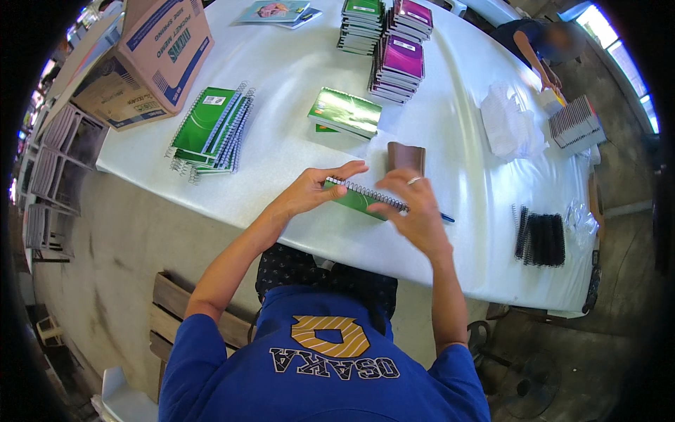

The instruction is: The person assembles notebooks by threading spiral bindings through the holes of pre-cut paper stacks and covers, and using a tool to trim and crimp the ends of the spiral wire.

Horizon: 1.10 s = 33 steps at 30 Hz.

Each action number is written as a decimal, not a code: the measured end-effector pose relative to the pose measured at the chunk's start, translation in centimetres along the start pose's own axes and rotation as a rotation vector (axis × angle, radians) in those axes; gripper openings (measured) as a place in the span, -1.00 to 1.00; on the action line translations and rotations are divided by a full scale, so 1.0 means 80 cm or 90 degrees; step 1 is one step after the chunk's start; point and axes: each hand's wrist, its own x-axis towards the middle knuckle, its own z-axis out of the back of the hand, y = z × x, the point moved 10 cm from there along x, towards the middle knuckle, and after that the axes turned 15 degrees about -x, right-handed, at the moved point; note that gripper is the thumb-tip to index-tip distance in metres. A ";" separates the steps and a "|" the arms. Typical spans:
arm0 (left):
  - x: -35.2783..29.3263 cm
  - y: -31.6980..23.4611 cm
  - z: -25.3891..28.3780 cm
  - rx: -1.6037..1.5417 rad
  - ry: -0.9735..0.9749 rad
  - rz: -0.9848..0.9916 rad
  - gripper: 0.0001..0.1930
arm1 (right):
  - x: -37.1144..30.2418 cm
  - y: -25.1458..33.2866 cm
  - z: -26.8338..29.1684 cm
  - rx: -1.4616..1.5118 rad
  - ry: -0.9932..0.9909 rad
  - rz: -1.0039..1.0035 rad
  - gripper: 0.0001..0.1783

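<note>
A small green spiral notebook (pixel 355 200) stands tilted at the near edge of the white-covered table, its dark wire coil along the top. My left hand (pixel 313 190) grips its left end, thumb in front and fingers behind the coil. At the right end my right hand (pixel 416 211), with a ring on one finger, is bent round the coil, its thumb on the cover. A blue pen (pixel 447 218) pokes out beside that hand. Just beyond lies a brown, wallet-like piece (pixel 408 157). Past the hands sits a short pile of green notebooks (pixel 344 112).
Coiled green notebooks (pixel 207 130) are stacked at left beside an open cardboard box (pixel 151 63). Purple notebooks (pixel 401 60) and green ones (pixel 361 28) stand at the back. At right are white plastic (pixel 510 121), black coils (pixel 540 239), a notebook stack (pixel 575 123) and another person (pixel 524 42).
</note>
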 end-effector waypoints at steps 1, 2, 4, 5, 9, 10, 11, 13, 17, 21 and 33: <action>0.002 -0.002 -0.001 -0.008 0.003 -0.015 -0.36 | -0.005 0.013 -0.010 -0.073 0.018 0.041 -0.69; 0.004 -0.005 -0.002 -0.016 0.006 -0.030 -0.46 | -0.012 0.022 -0.017 -0.146 0.038 0.082 -0.67; -0.006 -0.009 0.007 -0.030 -0.038 -0.043 -0.47 | -0.024 0.019 0.007 -0.158 -0.040 0.063 -0.64; -0.009 -0.011 0.014 -0.049 -0.081 -0.053 -0.48 | -0.037 -0.011 0.023 -0.195 -0.072 -0.030 -0.62; -0.022 -0.099 -0.007 0.346 -0.177 -0.238 -0.41 | -0.128 -0.092 0.009 -0.382 -0.023 -0.146 -0.57; -0.022 -0.090 -0.014 0.342 -0.171 -0.236 -0.41 | -0.139 -0.098 0.000 -0.429 -0.012 -0.141 -0.55; -0.025 -0.077 -0.035 0.566 -0.163 -0.229 -0.40 | -0.149 -0.104 0.000 -0.411 -0.024 -0.140 -0.51; -0.030 -0.046 -0.056 0.798 -0.154 -0.201 -0.35 | -0.145 -0.106 -0.005 -0.420 -0.004 -0.172 -0.51; -0.038 -0.025 -0.071 0.808 -0.201 -0.218 -0.39 | -0.137 -0.054 -0.027 -0.076 0.079 -0.272 -0.52; -0.036 -0.036 -0.072 0.806 -0.231 -0.241 -0.40 | -0.106 0.018 -0.027 -0.110 0.027 -0.105 -0.53; -0.036 -0.044 -0.064 0.773 -0.240 -0.224 -0.36 | -0.080 0.026 -0.021 -0.148 -0.006 -0.050 -0.58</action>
